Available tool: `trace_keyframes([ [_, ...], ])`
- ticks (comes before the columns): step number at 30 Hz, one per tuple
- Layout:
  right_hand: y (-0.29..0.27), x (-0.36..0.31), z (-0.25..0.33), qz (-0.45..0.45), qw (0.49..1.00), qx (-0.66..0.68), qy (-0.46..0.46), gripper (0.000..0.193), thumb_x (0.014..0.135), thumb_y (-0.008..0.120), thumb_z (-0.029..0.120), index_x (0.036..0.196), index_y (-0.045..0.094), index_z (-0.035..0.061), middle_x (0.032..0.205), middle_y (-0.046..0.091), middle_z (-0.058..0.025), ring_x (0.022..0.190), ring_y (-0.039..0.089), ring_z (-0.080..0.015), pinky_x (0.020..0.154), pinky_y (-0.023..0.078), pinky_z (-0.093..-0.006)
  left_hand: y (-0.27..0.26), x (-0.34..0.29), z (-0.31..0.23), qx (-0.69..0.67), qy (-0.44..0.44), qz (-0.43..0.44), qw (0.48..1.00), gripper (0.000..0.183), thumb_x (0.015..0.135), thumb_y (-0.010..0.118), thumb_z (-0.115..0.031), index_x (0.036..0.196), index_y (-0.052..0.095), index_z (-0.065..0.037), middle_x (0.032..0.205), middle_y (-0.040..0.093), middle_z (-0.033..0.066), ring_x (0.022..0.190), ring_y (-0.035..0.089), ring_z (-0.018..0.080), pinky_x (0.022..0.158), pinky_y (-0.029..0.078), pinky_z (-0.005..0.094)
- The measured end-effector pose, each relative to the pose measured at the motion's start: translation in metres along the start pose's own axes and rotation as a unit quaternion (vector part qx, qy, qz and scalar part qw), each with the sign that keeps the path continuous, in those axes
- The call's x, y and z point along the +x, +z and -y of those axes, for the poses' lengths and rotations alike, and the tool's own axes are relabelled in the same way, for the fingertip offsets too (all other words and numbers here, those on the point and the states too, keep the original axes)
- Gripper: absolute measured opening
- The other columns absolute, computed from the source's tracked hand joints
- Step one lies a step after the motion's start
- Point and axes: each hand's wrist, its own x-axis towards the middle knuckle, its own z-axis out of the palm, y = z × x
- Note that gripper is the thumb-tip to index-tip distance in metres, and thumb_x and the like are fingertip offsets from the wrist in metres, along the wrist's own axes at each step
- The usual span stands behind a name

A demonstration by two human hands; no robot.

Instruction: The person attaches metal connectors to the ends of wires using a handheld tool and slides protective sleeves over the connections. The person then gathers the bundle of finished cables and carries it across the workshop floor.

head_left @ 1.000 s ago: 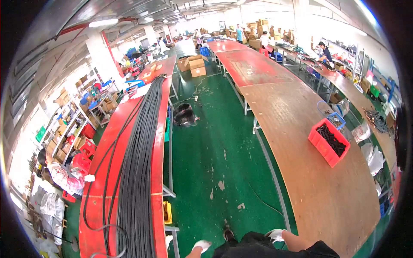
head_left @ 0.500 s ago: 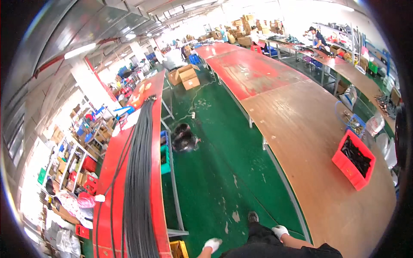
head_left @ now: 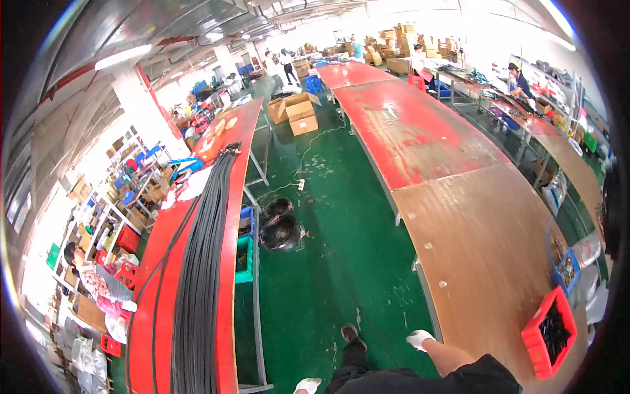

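My left hand [head_left: 307, 386], in a white glove, shows at the lower edge beside my leg, its fingers loosely stretched and nothing visible in them. My right hand [head_left: 419, 339], also white-gloved, hangs near the edge of the brown tabletop [head_left: 472, 249]; it appears loosely open and holds nothing that I can see. Nearest on the left is a red-topped table [head_left: 226, 328], bearing a thick bundle of long dark strips [head_left: 200, 282]. A red plastic bin [head_left: 550, 333] of black pieces stands on the brown tabletop to my right.
Green floor [head_left: 335, 262] runs ahead between the two tables. Black coils [head_left: 281, 232], a white power strip [head_left: 301, 184] and open cardboard boxes [head_left: 302, 115] lie along the left side. A teal crate [head_left: 244, 259] sits beneath the left table. A seated person [head_left: 102, 282] is beyond it.
I have moved forward along the aisle; the red bin now sits lower in view and the coils look nearer. My left hand has swung back toward the lower edge, my right slightly forward.
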Motion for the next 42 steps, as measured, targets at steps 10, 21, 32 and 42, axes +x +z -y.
trace_keyframes([
  [10, -0.071, 0.056, 0.123, -0.107, 0.985, -0.136, -0.009, 0.044, 0.091, 0.062, 0.039, 0.122, 0.078, 0.0120, 0.126, 0.074, -0.0179, 0.122, 0.068, -0.0365, 0.105, 0.053, -0.0418, -0.205, 0.170, -0.099, 0.051, -0.158, 0.071, 0.984, 0.061, 0.100, 0.046, -0.054, 0.135, 0.069, -0.009, 0.146, 0.063, 0.0177, 0.137, 0.058, 0.0371, 0.114, 0.046, 0.0457],
  [21, -0.214, 0.198, 0.285, -0.389, 0.869, 0.273, -0.140, 0.021, 0.095, 0.065, 0.009, 0.112, 0.074, -0.0009, 0.109, 0.077, -0.0154, 0.103, 0.073, -0.0265, 0.093, 0.055, -0.0373, -0.515, 0.387, -0.266, -0.019, -0.019, -0.101, 0.995, 0.058, 0.099, 0.053, -0.054, 0.135, 0.069, -0.011, 0.138, 0.068, 0.0172, 0.132, 0.061, 0.0367, 0.111, 0.047, 0.0430],
  [32, -0.399, 0.389, 0.477, -0.377, 0.905, 0.114, -0.163, 0.025, 0.087, 0.075, 0.025, 0.103, 0.072, 0.0060, 0.101, 0.076, -0.0171, 0.097, 0.073, -0.0354, 0.088, 0.057, -0.0444, -0.579, 0.482, -0.293, 0.006, -0.134, 0.013, 0.991, 0.063, 0.099, 0.050, -0.055, 0.136, 0.069, -0.008, 0.145, 0.064, 0.0177, 0.135, 0.059, 0.0369, 0.115, 0.045, 0.0430],
  [42, -0.525, 0.571, 0.641, -0.305, 0.941, 0.055, -0.134, 0.029, 0.091, 0.069, 0.024, 0.111, 0.075, 0.0034, 0.102, 0.077, -0.0164, 0.097, 0.073, -0.0300, 0.089, 0.056, -0.0402, -0.659, 0.592, -0.306, -0.100, -0.167, -0.019, 0.981, 0.058, 0.104, 0.046, -0.051, 0.138, 0.067, -0.009, 0.150, 0.060, 0.0160, 0.141, 0.054, 0.0328, 0.118, 0.042, 0.0403],
])
